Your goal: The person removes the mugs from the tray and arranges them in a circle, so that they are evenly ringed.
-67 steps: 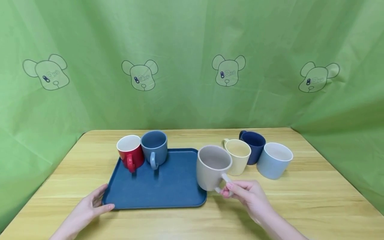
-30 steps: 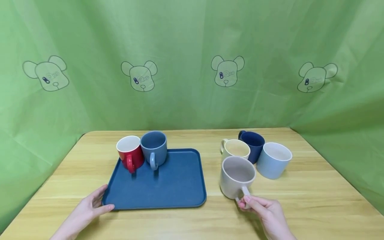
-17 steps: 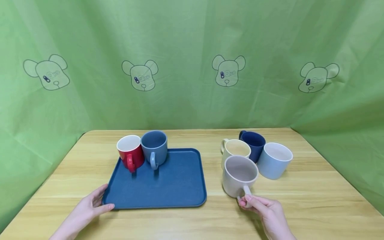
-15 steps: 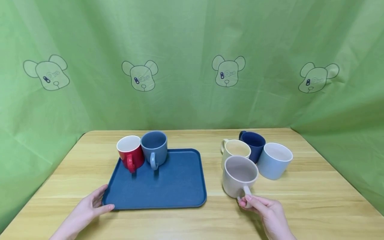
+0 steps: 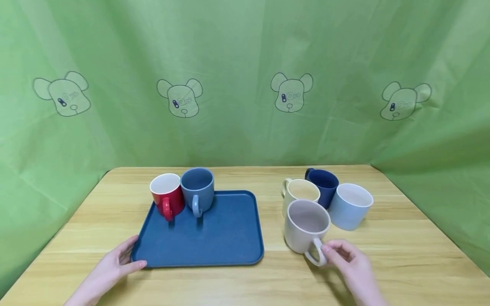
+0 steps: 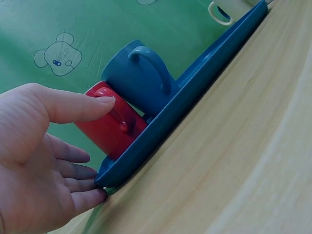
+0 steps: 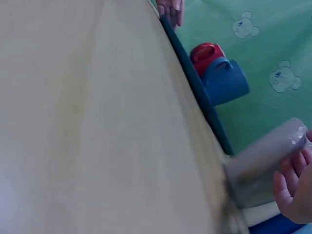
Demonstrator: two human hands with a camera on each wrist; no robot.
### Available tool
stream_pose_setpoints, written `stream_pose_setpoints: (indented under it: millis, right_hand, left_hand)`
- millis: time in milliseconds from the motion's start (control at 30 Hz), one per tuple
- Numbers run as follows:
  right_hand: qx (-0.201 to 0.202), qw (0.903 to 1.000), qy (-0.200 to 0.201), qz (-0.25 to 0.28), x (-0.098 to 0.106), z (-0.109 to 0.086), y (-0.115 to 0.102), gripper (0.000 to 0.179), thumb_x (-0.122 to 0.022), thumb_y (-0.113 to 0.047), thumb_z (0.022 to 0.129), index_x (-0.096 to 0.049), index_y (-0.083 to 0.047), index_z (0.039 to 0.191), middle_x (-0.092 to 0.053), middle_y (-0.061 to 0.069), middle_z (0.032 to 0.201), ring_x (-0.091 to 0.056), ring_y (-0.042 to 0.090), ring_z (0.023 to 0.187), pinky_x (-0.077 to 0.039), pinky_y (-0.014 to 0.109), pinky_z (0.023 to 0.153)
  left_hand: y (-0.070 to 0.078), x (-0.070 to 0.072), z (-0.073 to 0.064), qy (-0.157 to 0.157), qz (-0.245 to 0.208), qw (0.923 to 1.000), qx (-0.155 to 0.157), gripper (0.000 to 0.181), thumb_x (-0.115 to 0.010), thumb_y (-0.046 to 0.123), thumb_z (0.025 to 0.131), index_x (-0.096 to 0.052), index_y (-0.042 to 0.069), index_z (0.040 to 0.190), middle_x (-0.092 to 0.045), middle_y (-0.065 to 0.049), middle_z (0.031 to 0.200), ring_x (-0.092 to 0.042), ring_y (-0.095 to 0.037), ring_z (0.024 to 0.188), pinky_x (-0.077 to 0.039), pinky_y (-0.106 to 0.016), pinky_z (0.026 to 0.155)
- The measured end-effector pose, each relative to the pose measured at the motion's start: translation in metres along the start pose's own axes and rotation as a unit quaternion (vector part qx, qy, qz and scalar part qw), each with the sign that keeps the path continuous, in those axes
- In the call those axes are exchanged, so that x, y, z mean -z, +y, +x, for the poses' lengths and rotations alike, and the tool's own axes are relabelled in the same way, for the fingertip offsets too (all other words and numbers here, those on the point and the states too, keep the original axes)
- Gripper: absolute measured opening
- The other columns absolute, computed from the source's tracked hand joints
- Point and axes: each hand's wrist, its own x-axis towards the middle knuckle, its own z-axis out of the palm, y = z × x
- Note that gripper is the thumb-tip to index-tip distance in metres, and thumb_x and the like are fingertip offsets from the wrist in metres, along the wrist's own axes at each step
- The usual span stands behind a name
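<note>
The grey mug stands upright on the table, just ahead and to the left of the right hand. It is plain, pale and slightly warm in tone, with straight wall, wide round mouth and a looped handle which points toward this hand. The right fingers are loosely bent beside the handle; whether they touch it, I cannot tell. The left hand, with thumb spread from the fingers, touches the blue tray.
</note>
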Motion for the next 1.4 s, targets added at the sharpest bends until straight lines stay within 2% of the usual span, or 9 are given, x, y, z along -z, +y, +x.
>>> stream_pose_setpoints:
  millis: [67, 133, 267, 367, 567, 767, 1000, 1200, 1400]
  right_hand:
    - [0.027, 0.9995, -0.001, 0.018, 0.008, 0.006, 0.008, 0.014, -0.061, -0.009, 0.09, -0.062, 0.003, 0.096, -0.066, -0.005, 0.081, -0.062, 0.007, 0.073, -0.052, 0.018, 0.067]
    - [0.06, 0.9976, 0.004, 0.034, 0.013, 0.01, 0.003, 0.013, -0.06, -0.008, 0.09, -0.063, 0.003, 0.097, -0.068, -0.004, 0.084, -0.063, 0.007, 0.076, -0.051, 0.017, 0.068]
    - [0.11, 0.9929, -0.003, 0.045, 0.012, 0.008, -0.041, 0.014, -0.058, -0.002, 0.09, -0.063, 0.005, 0.101, -0.069, -0.002, 0.089, -0.063, 0.008, 0.08, -0.051, 0.017, 0.07]
    - [0.135, 0.9892, -0.037, 0.044, 0.008, 0.008, -0.076, 0.017, -0.057, -0.001, 0.091, -0.063, 0.004, 0.106, -0.07, -0.002, 0.095, -0.064, 0.008, 0.086, -0.051, 0.016, 0.073]
    - [0.148, 0.982, -0.116, 0.021, -0.008, 0.023, -0.122, 0.026, -0.057, -0.011, 0.092, -0.06, 0.0, 0.115, -0.068, 0.002, 0.105, -0.063, 0.01, 0.096, -0.049, 0.017, 0.082]
    - [0.136, 0.9742, -0.18, -0.011, -0.044, 0.041, -0.149, 0.037, -0.06, -0.022, 0.091, -0.058, 0.0, 0.12, -0.065, 0.009, 0.113, -0.061, 0.014, 0.103, -0.048, 0.023, 0.088]
    - [0.13, 0.9685, -0.212, -0.003, -0.1, 0.059, -0.159, 0.037, -0.061, -0.021, 0.09, -0.059, 0.0, 0.12, -0.063, 0.012, 0.115, -0.058, 0.023, 0.108, -0.045, 0.038, 0.095]
    - [0.101, 0.97, -0.221, 0.004, -0.151, 0.068, -0.15, 0.038, -0.064, -0.019, 0.088, -0.059, 0.001, 0.119, -0.065, 0.013, 0.109, -0.059, 0.024, 0.103, -0.049, 0.037, 0.09]
    - [0.073, 0.9717, -0.225, 0.01, -0.188, 0.077, -0.132, 0.036, -0.065, -0.023, 0.087, -0.062, 0.002, 0.114, -0.065, 0.011, 0.105, -0.059, 0.023, 0.099, -0.05, 0.035, 0.085]
  left_hand:
    - [-0.001, 0.0, 0.0, -0.001, -0.004, 1.0, -0.003, 0.087, -0.064, 0.029, 0.088, -0.009, -0.012, 0.143, -0.009, -0.036, 0.145, -0.018, -0.049, 0.131, -0.027, -0.053, 0.105]
    - [-0.001, 0.0, 0.0, -0.003, -0.008, 0.9999, -0.008, 0.087, -0.064, 0.029, 0.088, -0.009, -0.012, 0.143, -0.009, -0.037, 0.145, -0.017, -0.049, 0.131, -0.026, -0.053, 0.105]
    - [-0.002, 0.001, 0.0, -0.003, -0.006, 0.9998, -0.016, 0.086, -0.063, 0.028, 0.089, -0.009, -0.013, 0.142, -0.009, -0.038, 0.145, -0.018, -0.049, 0.131, -0.027, -0.053, 0.104]
    - [-0.003, 0.0, -0.001, -0.002, -0.003, 0.9998, -0.018, 0.086, -0.063, 0.028, 0.089, -0.009, -0.013, 0.142, -0.009, -0.038, 0.145, -0.018, -0.049, 0.13, -0.027, -0.052, 0.104]
    - [-0.002, -0.002, -0.002, 0.001, -0.004, 0.9996, -0.029, 0.086, -0.064, 0.027, 0.088, -0.011, -0.013, 0.142, -0.01, -0.037, 0.145, -0.018, -0.048, 0.131, -0.026, -0.049, 0.105]
    - [-0.001, -0.002, -0.003, 0.004, -0.011, 0.9997, -0.023, 0.086, -0.065, 0.026, 0.087, -0.011, -0.012, 0.142, -0.01, -0.037, 0.145, -0.017, -0.048, 0.131, -0.025, -0.051, 0.105]
    - [-0.001, -0.002, -0.003, 0.005, -0.013, 0.9997, -0.022, 0.085, -0.064, 0.026, 0.088, -0.011, -0.013, 0.142, -0.009, -0.037, 0.145, -0.017, -0.049, 0.131, -0.025, -0.052, 0.105]
    - [0.0, -0.003, -0.003, 0.008, -0.013, 0.9996, -0.022, 0.086, -0.065, 0.027, 0.087, -0.013, -0.013, 0.142, -0.01, -0.037, 0.145, -0.018, -0.049, 0.131, -0.025, -0.052, 0.105]
    - [-0.001, -0.003, -0.002, 0.012, -0.019, 0.9996, -0.016, 0.086, -0.066, 0.026, 0.086, -0.013, -0.012, 0.142, -0.01, -0.036, 0.145, -0.019, -0.048, 0.131, -0.025, -0.053, 0.106]
